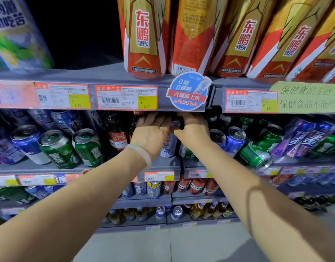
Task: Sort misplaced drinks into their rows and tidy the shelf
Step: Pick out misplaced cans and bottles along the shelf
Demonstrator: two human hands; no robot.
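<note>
i see grey metal shelving (106, 76), several tiers stacked, filling the view. orange price tags (126, 97) sit along the rail edges, with a round blue promo sign (187, 93) clipped beside them and a pale green notice (306, 97) at right. top-left gap behind the shelf is black. floor (163, 246) is pale grey tile. light is dim, cool.

Grey top shelf (106, 76) carries red-gold bottles (144, 38) at right, one pale bottle (17, 35) far left. Middle shelf (168, 163) holds green cans (57, 148), blue cans (234, 140), a dark beer bottle (116, 133). Price tags (126, 97) on shelf edges.
</note>
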